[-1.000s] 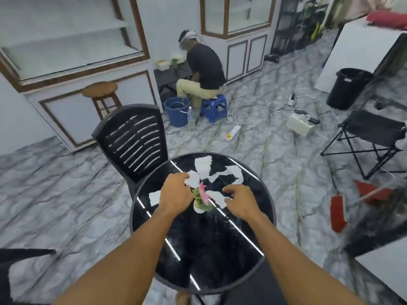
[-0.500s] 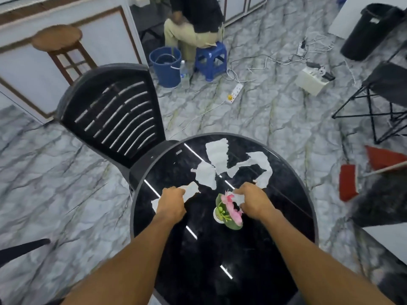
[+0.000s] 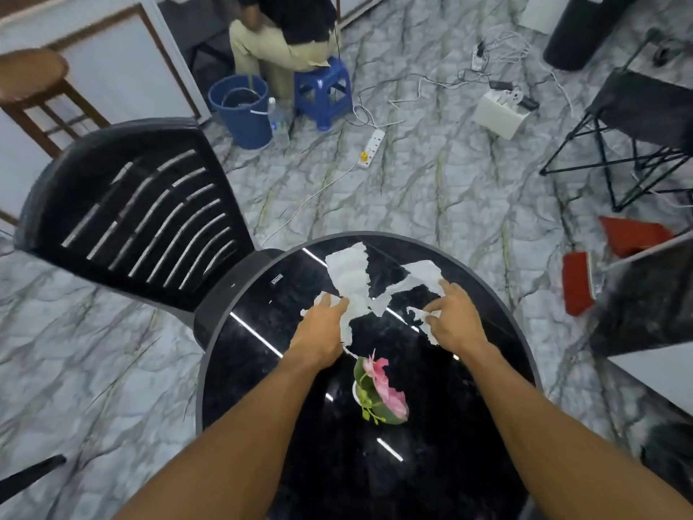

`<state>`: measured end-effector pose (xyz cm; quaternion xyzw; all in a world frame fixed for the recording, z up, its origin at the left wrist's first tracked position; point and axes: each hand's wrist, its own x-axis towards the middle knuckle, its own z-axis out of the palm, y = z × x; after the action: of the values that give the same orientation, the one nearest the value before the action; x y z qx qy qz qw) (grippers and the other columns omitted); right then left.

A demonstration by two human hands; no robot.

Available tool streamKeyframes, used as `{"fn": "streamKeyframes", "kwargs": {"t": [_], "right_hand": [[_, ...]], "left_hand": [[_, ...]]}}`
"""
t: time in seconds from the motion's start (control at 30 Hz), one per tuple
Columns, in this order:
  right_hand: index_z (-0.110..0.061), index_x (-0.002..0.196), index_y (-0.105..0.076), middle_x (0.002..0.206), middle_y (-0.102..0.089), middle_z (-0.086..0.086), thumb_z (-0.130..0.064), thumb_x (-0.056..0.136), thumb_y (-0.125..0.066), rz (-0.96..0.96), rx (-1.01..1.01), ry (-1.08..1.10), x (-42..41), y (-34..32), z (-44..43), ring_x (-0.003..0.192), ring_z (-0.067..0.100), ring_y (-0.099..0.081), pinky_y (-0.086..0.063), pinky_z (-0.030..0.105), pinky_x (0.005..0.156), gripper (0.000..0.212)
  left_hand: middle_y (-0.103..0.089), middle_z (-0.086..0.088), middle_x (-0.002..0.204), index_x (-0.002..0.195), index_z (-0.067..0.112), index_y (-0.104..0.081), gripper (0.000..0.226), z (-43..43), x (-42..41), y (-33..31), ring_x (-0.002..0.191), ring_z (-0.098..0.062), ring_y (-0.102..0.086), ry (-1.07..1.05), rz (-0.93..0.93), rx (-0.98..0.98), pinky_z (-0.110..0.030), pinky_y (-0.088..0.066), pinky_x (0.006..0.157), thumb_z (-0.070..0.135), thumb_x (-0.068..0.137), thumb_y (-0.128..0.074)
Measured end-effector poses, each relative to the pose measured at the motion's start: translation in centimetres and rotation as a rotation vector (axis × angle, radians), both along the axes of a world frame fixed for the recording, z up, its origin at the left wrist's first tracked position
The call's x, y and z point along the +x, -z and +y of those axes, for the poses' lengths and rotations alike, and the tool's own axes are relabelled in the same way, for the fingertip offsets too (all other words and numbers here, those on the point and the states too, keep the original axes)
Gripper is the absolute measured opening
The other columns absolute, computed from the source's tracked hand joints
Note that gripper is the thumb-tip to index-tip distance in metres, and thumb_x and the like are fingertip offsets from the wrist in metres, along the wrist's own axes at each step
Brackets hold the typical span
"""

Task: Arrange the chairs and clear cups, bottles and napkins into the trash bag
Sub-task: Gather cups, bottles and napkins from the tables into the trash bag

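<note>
Torn white napkin pieces (image 3: 348, 272) lie across the far half of a round black glossy table (image 3: 431, 463). My left hand (image 3: 323, 328) is closed on a bunch of napkin scraps at the table's left-centre. My right hand (image 3: 455, 319) pinches smaller napkin scraps (image 3: 422, 315), with its fingers reaching over another torn piece (image 3: 423, 275). A small pot with a pink flower (image 3: 380, 392) stands between my forearms. A black slatted plastic chair (image 3: 131, 219) is pushed against the table's left far side.
A person sits on a blue stool (image 3: 322, 91) beside a blue bucket (image 3: 242, 110) and a clear bottle (image 3: 277, 122). Cables and a power strip (image 3: 371, 148) cross the marble floor. A black folding chair (image 3: 637, 118), a black bin (image 3: 577, 31) and red items (image 3: 577, 283) are at the right.
Both hands have moved farther across the table, past the flower pot, gathering more napkin pieces. The view has tilted downward and nearer the table.
</note>
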<state>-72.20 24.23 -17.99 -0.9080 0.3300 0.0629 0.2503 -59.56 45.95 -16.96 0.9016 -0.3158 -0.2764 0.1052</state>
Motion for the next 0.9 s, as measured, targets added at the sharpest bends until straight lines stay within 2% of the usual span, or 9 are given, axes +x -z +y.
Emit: {"fn": "streamKeyframes", "kwargs": {"t": [0.07,0.13,0.27,0.43,0.57,0.63,0.7,0.83,0.9], "right_hand": [[-0.004,0.093,-0.07,0.105,-0.061,0.005,-0.001,0.086,-0.062,-0.032,0.065,0.043,-0.3,0.5,0.1,0.103,0.019,-0.059,-0.047,0.031,0.083,0.012],[-0.002,0.074,-0.067,0.081,-0.062,0.006,0.004,0.081,-0.055,-0.056,0.034,0.042,-0.4,1.1,0.4,0.078,0.026,-0.062,-0.049,0.036,0.066,0.015],[-0.008,0.087,-0.076,0.087,-0.07,0.006,0.001,0.083,-0.059,-0.156,-0.018,0.021,0.8,1.2,0.6,0.084,0.025,-0.063,-0.051,0.032,0.075,0.02],[-0.014,0.123,-0.064,0.138,-0.05,-0.001,0.008,0.078,-0.064,-0.205,0.076,-0.012,4.0,0.7,0.8,0.118,0.023,-0.055,-0.047,0.028,0.095,0.051],[-0.015,0.123,-0.062,0.127,-0.058,0.003,0.007,0.08,-0.06,-0.051,0.141,-0.122,4.9,1.1,1.8,0.116,0.028,-0.055,-0.049,0.04,0.096,0.049],[-0.01,0.097,-0.068,0.093,-0.065,0.006,0.009,0.076,-0.053,-0.045,0.145,-0.126,4.9,1.4,2.4,0.087,0.029,-0.061,-0.054,0.045,0.079,0.033],[-0.007,0.083,-0.068,0.072,-0.058,0.005,0.009,0.076,-0.05,-0.06,0.182,-0.057,4.4,1.7,3.0,0.064,0.026,-0.056,-0.054,0.038,0.063,0.024],[-0.005,0.105,-0.072,0.105,-0.072,0.01,0.0,0.085,-0.06,-0.164,0.222,0.095,3.3,1.0,3.7,0.092,0.024,-0.069,-0.057,0.033,0.082,0.024],[-0.009,0.102,-0.075,0.09,-0.07,0.002,-0.002,0.085,-0.064,-0.22,0.255,0.118,2.6,0.1,3.5,0.074,0.01,-0.064,-0.051,0.023,0.072,0.022]], "left_hand": [[-0.056,-0.004,0.101,0.092,0.011,-0.064,0.021,0.5,-0.1,1.4,0.094,-0.03,-0.059,0.003,-0.048,-0.014,-0.038,-0.05,0.07,-0.003,0.08,-0.054],[-0.051,-0.001,0.071,0.063,0.011,-0.048,0.021,1.0,-0.1,1.8,0.073,-0.027,-0.056,-0.039,-0.066,-0.061,-0.033,-0.041,0.06,-0.001,0.08,-0.053],[-0.067,-0.001,0.085,0.103,0.015,-0.067,0.024,0.7,1.0,0.5,0.083,-0.024,-0.063,-0.086,-0.15,-0.253,-0.036,-0.053,0.079,0.007,0.083,-0.056],[-0.04,-0.007,0.15,0.154,0.029,-0.028,0.085,-3.3,4.4,-0.4,0.131,-0.031,-0.045,-0.073,0.019,-0.222,-0.038,-0.047,0.102,0.002,0.08,-0.059],[-0.042,-0.004,0.144,0.148,0.022,-0.044,0.066,-4.4,5.0,1.9,0.129,-0.032,-0.048,0.079,0.022,-0.035,-0.036,-0.047,0.099,0.002,0.088,-0.061],[-0.055,-0.003,0.109,0.111,0.013,-0.07,0.027,-4.3,4.5,2.4,0.11,-0.032,-0.059,0.108,-0.017,-0.07,-0.034,-0.051,0.082,0.002,0.088,-0.059],[-0.057,-0.002,0.087,0.077,0.01,-0.063,0.015,-3.9,4.0,2.5,0.096,-0.032,-0.064,0.074,-0.024,-0.096,-0.035,-0.051,0.072,0.001,0.085,-0.055],[-0.069,-0.01,0.111,0.111,0.008,-0.072,0.029,-3.8,3.1,1.3,0.105,-0.026,-0.064,-0.007,0.008,-0.185,-0.037,-0.056,0.086,0.004,0.087,-0.057],[-0.07,-0.008,0.109,0.113,0.01,-0.072,0.028,-4.5,2.6,-0.2,0.101,-0.023,-0.065,0.003,0.022,-0.218,-0.033,-0.056,0.084,0.006,0.087,-0.061]]}}
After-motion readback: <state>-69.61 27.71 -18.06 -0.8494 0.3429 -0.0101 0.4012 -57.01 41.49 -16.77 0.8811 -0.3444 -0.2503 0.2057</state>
